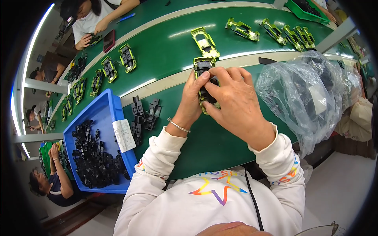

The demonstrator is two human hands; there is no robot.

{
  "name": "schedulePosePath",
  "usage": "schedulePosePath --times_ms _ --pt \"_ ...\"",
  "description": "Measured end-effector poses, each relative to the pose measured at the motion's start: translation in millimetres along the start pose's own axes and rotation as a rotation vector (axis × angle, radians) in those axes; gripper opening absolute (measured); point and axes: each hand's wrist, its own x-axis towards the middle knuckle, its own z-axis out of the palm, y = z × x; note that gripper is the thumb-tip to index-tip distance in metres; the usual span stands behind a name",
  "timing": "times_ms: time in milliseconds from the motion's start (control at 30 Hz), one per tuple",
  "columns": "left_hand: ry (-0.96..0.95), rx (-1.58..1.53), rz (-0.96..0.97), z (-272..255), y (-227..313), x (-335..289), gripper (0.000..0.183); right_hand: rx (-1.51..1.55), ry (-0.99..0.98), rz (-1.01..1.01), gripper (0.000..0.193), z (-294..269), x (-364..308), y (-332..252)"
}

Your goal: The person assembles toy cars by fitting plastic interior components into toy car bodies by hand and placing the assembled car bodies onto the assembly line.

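Observation:
A yellow-green toy car body with a black inner part stands on end above the green table, its hollow underside toward me. My left hand is closed around its left side, thumb lying over the inside. The fingers of my right hand are bent onto its right side and interior, hiding much of the middle. Whether they pinch a small part there, I cannot make out. Just beyond lies a second toy car body. Left of my left wrist, several black plastic parts are loose on the table.
A blue bin full of black parts sits at the left edge. Clear plastic bags cover the right side. More toy car bodies line the far green surface. A co-worker handles a part at far left.

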Motion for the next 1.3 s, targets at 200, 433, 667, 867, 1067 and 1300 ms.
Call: schedulePosePath --times_ms 200,433,667,867,1067,1300 --pt "-0.054 0.191 0.069 -9 13 13 0.038 0.879 0.084 -0.009 0.033 5 -6 60" --pt "0.074 0.119 0.149 -31 14 44 0.041 0.632 -0.199 0.530 0.021 -60 -102 103" --pt "0.032 0.132 0.076 -18 1 42 0.042 0.121 -0.183 0.285 0.021 -33 -159 89" --pt "0.013 -0.045 -0.040 -8 -15 20 0.040 1.079 0.185 0.709 0.022 -7 -98 58" --pt "0.066 0.052 0.064 -22 2 17 0.035 0.564 -0.106 0.349 0.019 -2 -98 69" --pt "0.055 0.031 0.066 -16 6 25 0.035 0.154 0.038 0.445 0.017 -16 -156 111"
